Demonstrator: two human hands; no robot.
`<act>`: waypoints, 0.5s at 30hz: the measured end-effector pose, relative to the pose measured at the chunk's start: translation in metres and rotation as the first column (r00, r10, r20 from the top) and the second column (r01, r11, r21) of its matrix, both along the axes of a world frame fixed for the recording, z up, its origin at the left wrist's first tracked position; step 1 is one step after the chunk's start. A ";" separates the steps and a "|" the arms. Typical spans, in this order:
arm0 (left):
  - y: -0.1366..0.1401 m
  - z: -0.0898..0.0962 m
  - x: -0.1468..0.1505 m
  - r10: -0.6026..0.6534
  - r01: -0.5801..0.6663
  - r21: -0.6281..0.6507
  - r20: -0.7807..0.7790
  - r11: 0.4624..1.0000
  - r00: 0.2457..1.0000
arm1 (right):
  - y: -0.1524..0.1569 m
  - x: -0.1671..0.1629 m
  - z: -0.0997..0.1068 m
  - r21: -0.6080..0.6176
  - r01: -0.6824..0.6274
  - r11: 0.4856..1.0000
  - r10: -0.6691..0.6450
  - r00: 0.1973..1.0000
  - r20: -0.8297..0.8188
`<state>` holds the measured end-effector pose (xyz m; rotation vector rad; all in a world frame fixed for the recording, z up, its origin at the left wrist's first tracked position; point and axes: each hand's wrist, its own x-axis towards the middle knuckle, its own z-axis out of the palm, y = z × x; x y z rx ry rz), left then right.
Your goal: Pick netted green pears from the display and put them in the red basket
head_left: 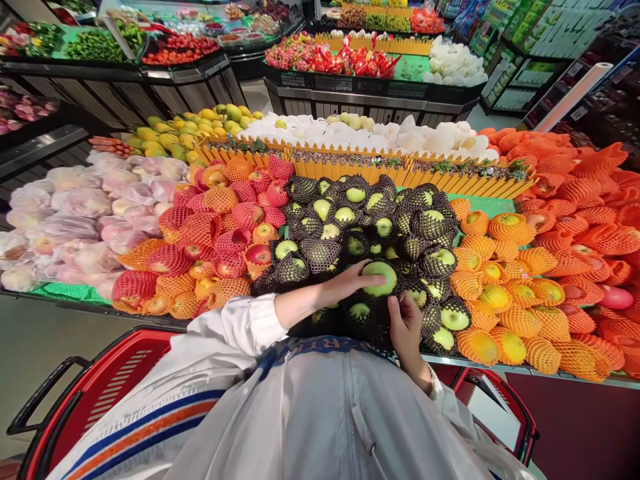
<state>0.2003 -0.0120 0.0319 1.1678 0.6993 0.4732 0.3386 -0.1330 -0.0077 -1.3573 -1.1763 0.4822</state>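
A bare green apple (379,279) is in my left hand (350,281), which reaches in from the left with its thumb laid across the fruit. Just below and to the right, my right hand (406,325) has its fingers curled together close to the apple. What those fingers pinch, if anything, is hidden. Under and around both hands lie green apples in black foam nets (345,215), their tops showing through the openings.
Red apples in pink and orange nets (207,223) lie left, beyond them bagged fruit (75,213). Orange-netted fruit (520,293) fills the right. A low yellow fence (350,167) runs behind. Red baskets (107,393) flank me, one at each side.
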 end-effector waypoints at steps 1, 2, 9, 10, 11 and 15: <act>-0.010 -0.003 -0.007 0.053 -0.053 0.016 0.002 0.998 0.999 | 0.001 -0.003 -0.001 -0.022 0.007 1.000 -0.007 1.000 0.006; -0.018 -0.005 -0.014 0.110 -0.110 0.036 0.001 0.993 0.994 | 0.001 -0.006 -0.001 -0.048 -0.010 0.999 0.010 1.000 0.012; -0.036 -0.017 -0.034 0.403 -0.401 0.129 0.011 0.907 0.915 | -0.003 -0.014 0.000 -0.006 -0.228 0.974 0.225 0.959 0.172; -0.036 -0.018 -0.034 0.433 -0.430 0.151 0.010 0.890 0.901 | -0.003 -0.015 0.002 0.005 -0.300 0.954 0.293 0.933 0.209; -0.036 -0.019 -0.034 0.453 -0.448 0.172 0.013 0.877 0.891 | -0.003 -0.016 0.004 0.004 -0.357 0.934 0.346 0.907 0.241; -0.035 -0.022 -0.032 0.458 -0.447 0.273 0.026 0.852 0.888 | -0.003 -0.014 0.008 0.158 -0.116 0.981 0.076 0.968 0.238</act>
